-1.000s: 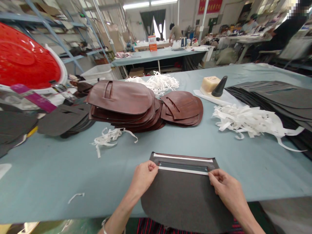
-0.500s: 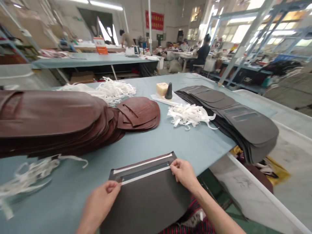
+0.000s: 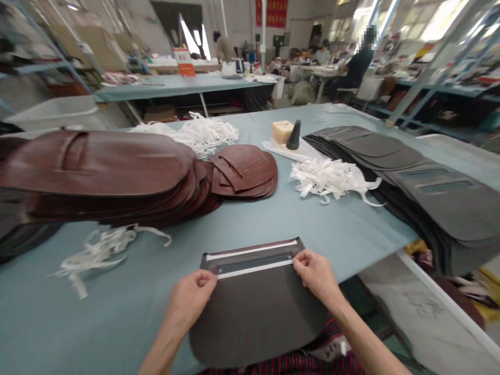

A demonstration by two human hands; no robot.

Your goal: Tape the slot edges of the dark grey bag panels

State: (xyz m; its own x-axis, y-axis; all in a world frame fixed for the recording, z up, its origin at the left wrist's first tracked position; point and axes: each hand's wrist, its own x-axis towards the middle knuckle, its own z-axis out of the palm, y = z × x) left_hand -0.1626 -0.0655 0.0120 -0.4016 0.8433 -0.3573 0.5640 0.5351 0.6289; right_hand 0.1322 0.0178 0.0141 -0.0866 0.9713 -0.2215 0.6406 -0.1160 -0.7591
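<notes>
A dark grey leather panel [image 3: 258, 307] lies face down at the near table edge, its rounded end hanging over my lap. It has a long slot with a white tape strip [image 3: 253, 269] below it and another above. My left hand [image 3: 191, 299] pinches the left end of the lower strip. At the strip's right end my right hand [image 3: 317, 273] pinches it too. Both hands rest on the panel.
A tall stack of brown leather panels [image 3: 101, 174] sits at the left, a smaller brown stack [image 3: 246, 172] behind the work. Piles of white tape scraps [image 3: 330, 177] lie around. Dark grey panels [image 3: 422, 187] fan along the right edge. A pale block and black cone [image 3: 294, 136] stand behind. Other people work at far tables.
The view swung right and then partly back left. My hands stay pinched at the two ends of the lower white strip on the panel.
</notes>
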